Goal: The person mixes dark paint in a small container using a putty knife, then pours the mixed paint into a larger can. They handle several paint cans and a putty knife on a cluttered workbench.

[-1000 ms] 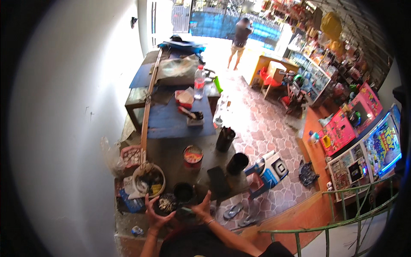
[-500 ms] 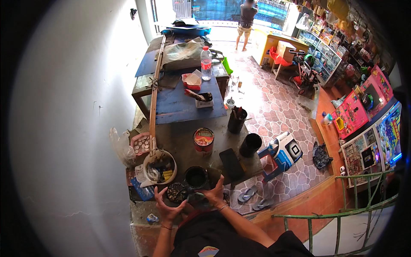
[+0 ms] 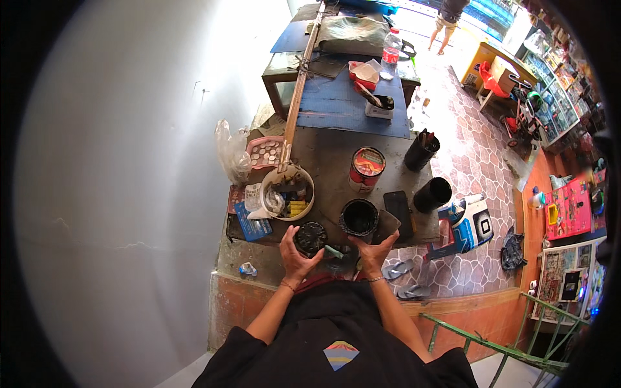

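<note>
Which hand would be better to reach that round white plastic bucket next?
Probably the left hand: it is closer to the bucket, which sits toward the person's left. The right hand is farther away, near the open black cylindrical cup.

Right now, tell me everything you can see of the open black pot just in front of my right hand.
The pot is round and black, with a wide open mouth, a rough-looking rim and a dark inside; I can't tell its material or whether it holds anything. It stands upright on the table, by the near edge, its base hidden. A dark flat piece sits close on its right. Your right hand is at its near side; whether it touches the pot isn't clear.
</note>
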Demonstrator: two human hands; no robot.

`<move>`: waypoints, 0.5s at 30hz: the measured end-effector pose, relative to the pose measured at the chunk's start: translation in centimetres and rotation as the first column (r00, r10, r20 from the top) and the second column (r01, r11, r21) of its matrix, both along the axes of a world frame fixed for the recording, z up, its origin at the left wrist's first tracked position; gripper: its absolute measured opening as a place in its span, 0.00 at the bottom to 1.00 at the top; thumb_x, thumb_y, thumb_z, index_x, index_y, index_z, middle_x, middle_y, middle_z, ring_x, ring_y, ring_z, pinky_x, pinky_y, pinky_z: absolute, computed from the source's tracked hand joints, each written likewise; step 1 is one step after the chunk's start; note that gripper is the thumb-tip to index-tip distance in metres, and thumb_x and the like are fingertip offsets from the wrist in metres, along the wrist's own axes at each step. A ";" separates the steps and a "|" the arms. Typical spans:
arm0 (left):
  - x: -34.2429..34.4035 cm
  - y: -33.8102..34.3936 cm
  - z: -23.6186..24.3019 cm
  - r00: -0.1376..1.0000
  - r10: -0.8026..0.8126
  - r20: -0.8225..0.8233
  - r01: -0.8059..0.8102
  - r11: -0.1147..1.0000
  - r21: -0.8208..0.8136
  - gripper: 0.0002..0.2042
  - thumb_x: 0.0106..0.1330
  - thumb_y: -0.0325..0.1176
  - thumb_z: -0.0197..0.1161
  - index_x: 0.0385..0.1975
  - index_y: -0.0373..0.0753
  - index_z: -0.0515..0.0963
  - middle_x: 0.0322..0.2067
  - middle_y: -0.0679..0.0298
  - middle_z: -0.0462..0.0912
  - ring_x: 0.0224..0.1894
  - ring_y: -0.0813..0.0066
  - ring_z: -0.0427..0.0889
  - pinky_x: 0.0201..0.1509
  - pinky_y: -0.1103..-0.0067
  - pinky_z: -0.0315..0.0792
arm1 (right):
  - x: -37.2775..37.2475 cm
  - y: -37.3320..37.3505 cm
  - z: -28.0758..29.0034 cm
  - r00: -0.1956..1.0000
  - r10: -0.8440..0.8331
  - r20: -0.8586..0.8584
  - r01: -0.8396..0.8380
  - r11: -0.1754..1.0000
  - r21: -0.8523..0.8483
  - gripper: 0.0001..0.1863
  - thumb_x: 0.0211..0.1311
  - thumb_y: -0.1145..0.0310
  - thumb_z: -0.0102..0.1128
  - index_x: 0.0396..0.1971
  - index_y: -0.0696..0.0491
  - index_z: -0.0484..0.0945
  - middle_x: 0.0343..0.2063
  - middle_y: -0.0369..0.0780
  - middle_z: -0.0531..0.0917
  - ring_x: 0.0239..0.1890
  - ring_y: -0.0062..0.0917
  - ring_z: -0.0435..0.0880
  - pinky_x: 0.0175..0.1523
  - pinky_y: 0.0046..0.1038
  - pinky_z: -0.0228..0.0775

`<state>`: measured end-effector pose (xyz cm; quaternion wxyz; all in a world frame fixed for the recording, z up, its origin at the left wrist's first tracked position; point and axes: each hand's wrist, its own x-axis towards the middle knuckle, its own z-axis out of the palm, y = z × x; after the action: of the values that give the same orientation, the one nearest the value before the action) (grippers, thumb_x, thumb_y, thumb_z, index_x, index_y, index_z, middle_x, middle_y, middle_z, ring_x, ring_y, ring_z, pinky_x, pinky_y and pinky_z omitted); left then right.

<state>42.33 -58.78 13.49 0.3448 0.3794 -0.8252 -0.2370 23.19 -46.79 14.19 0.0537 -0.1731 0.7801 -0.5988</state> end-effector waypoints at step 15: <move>-3.1 0.4 -5.7 0.981 0.046 0.188 -0.043 0.999 -0.021 0.50 0.51 0.50 0.76 0.74 0.40 0.57 0.67 0.48 0.67 0.74 0.44 0.60 0.73 0.50 0.54 | 0.8 2.5 2.0 0.999 0.025 -0.040 -0.026 0.999 -0.027 0.57 0.42 0.56 0.90 0.67 0.54 0.57 0.60 0.43 0.76 0.59 0.32 0.76 0.60 0.33 0.74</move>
<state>39.25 -58.42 7.78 0.2737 0.4156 -0.8474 -0.1852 23.94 -44.29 16.22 0.0434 -0.1955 0.7706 -0.6050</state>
